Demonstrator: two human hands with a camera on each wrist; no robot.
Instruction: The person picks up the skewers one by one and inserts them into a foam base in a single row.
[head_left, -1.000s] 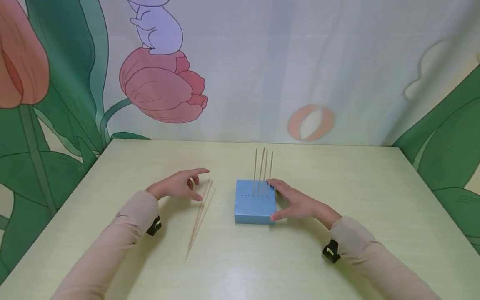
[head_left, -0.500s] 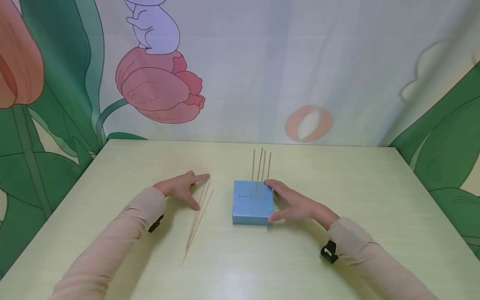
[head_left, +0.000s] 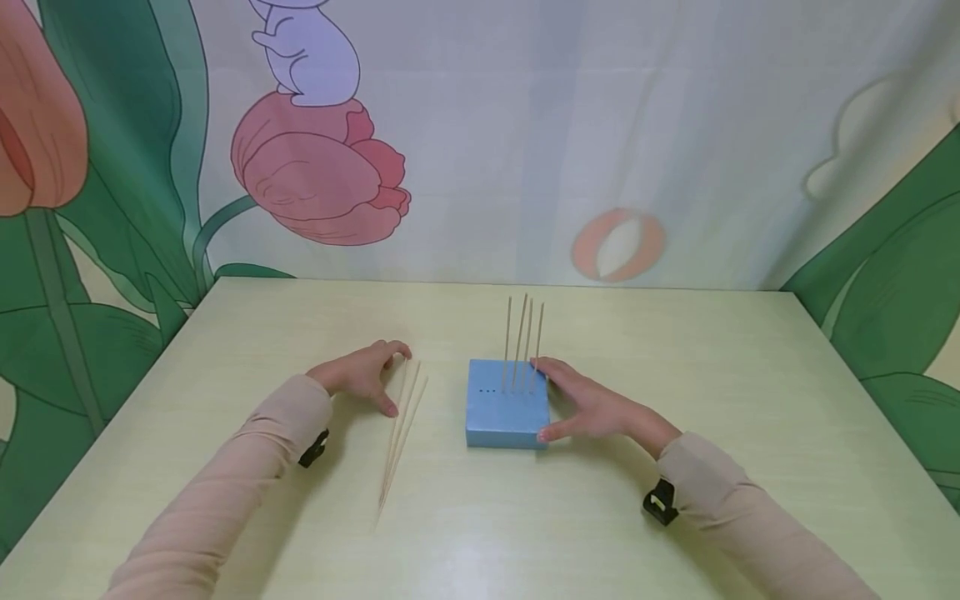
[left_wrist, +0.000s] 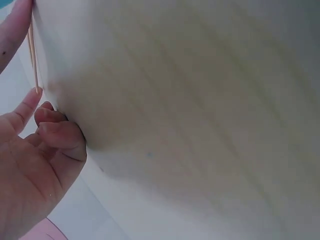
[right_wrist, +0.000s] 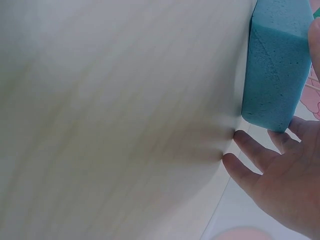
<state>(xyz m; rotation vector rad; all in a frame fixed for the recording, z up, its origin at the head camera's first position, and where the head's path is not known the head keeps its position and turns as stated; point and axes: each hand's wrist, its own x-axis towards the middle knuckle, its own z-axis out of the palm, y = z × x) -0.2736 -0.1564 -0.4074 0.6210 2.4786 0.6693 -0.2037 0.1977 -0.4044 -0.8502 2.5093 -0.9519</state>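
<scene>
My right hand (head_left: pixel 588 406) holds the right side of a blue foam block (head_left: pixel 506 425), thumb at the front corner and forefinger at the back corner. In the right wrist view, two fingertips rest on the table beside the foam. Several thin wooden skewers (head_left: pixel 538 333) stand upright in the block, right of a short row of small holes. Loose skewers (head_left: pixel 392 467) lie fanned out left of the block. My left hand (head_left: pixel 363 375) touches the leftmost of these, forefinger at its far end and thumb alongside, the two digits apart. The left wrist view shows the other fingers curled.
The pale wooden table (head_left: pixel 675 350) reaches back to a hanging cloth (head_left: pixel 480 167) printed with flowers and a rabbit. Black wrist bands (head_left: pixel 660 502) sit at both cuffs.
My left hand has come down onto the loose skewers, its thumb lower and forefinger now bent. The leftmost skewer has separated at its far end. The right hand stays on the foam block.
</scene>
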